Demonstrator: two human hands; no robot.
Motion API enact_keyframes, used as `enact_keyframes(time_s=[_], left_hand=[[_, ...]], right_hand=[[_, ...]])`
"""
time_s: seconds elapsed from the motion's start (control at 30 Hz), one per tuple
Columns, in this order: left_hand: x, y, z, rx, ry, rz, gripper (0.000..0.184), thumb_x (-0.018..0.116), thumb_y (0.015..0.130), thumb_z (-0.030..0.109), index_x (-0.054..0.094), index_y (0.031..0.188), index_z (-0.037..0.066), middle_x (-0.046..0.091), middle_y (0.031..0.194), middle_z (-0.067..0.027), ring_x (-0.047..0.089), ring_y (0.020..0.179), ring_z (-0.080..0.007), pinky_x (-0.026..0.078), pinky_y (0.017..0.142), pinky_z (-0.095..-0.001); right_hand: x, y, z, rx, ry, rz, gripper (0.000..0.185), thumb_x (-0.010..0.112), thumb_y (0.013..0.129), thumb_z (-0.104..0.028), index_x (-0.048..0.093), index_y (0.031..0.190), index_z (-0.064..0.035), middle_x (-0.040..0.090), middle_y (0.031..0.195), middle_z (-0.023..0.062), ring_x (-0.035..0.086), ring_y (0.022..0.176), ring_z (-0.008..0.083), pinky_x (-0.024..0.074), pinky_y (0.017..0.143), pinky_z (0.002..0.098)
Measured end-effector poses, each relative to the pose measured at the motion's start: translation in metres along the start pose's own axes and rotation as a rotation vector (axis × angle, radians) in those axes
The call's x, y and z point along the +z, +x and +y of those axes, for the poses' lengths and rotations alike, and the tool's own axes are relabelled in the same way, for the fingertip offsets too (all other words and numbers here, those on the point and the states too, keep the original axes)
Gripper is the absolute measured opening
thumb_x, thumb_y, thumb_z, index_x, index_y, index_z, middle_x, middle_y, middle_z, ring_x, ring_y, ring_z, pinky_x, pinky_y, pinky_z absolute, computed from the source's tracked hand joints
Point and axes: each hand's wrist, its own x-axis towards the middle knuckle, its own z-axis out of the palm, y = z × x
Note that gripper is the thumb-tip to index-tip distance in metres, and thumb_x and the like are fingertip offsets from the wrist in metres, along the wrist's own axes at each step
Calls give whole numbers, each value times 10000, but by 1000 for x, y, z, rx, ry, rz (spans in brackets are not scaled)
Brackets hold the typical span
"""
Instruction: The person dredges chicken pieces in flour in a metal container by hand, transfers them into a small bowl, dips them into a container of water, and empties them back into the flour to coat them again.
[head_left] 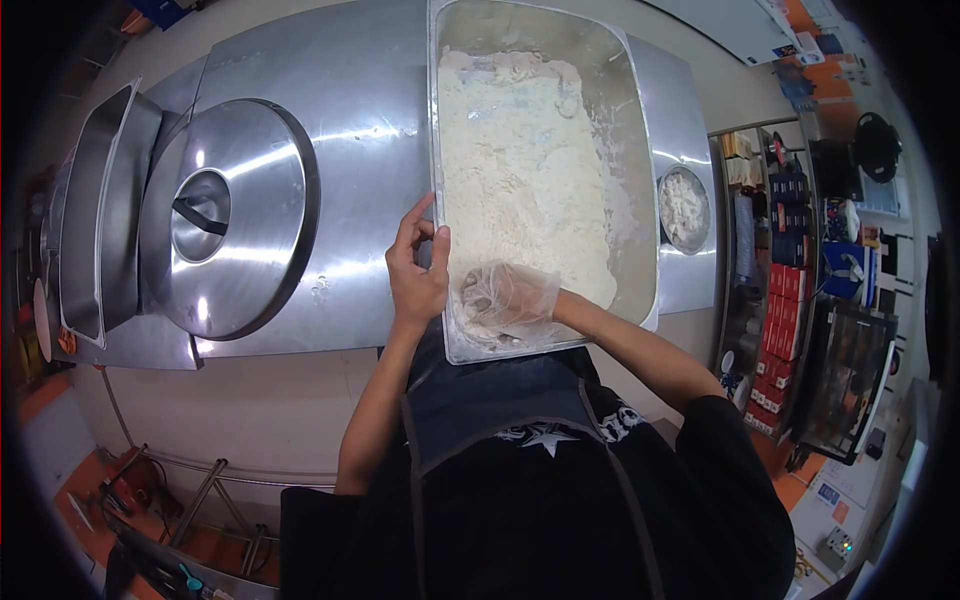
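Observation:
A deep metal tray holds a broad layer of pale flour or a floury mix. My left hand is bare and rests at the tray's left rim, thumb and fingers apart, holding nothing. Inside the tray's near end is my right hand, in a clear plastic glove, down in the flour near the left corner. Its fingers are partly hidden by the glove and the mix, so I cannot tell whether they hold anything.
A large round metal lid lies left on the steel table, beside an empty deep metal pan. Right of the tray sits a round bowl of white mix. Stocked shelves stand farther right.

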Motion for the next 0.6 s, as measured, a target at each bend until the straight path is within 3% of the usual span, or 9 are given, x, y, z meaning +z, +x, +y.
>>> enact_keyframes(time_s=[0.1,0.2,0.3,0.4,0.5,0.53,0.6], left_hand=[[0,0,3,-11,-5,-6,420,631,948,57,578,1359,-12,506,725,4,440,669,-73,377,638,-241],[1,1,-1,8,4,5,422,632,947,61,579,1359,-12,507,724,4,442,673,-75,378,642,-243],[-1,1,-2,1,7,-5,425,635,946,63,577,1360,-13,511,727,3,447,677,-75,380,643,-244],[0,1,-1,-1,-17,-6,428,636,945,64,575,1361,-15,514,728,2,447,679,-76,381,641,-245],[1,1,-1,5,-26,-1,428,636,944,62,574,1360,-17,513,726,1,445,676,-77,382,639,-246],[1,1,0,7,-27,0,428,635,944,62,574,1360,-18,513,725,1,445,675,-78,382,639,-247],[-2,0,0,4,6,-18,427,635,942,59,575,1358,-19,514,728,-1,449,678,-80,385,640,-247]], right_hand=[[1,11,53,-223,-134,133,260,671,873,-195,662,1072,-28,666,1058,196,651,976,341,512,896,402],[-44,0,30,6,-281,257,265,660,866,-170,679,1086,-23,663,1120,202,637,1051,342,497,954,399],[-54,-4,5,-267,-323,488,207,632,872,-167,649,1035,-40,669,1028,192,649,980,346,524,895,416],[-42,-1,-37,-388,-31,478,281,634,880,-183,632,1116,-31,657,1084,210,639,1019,353,506,927,429],[7,23,7,-127,-152,268,542,654,879,-261,527,1363,-53,614,1287,204,603,1168,319,465,1020,394],[1,11,5,23,-107,69,412,613,890,-243,598,1239,-24,652,1204,226,645,1076,345,505,931,421],[-21,0,-12,293,-264,-102,323,594,895,-231,634,1143,-28,678,1084,224,663,985,362,520,865,440]])
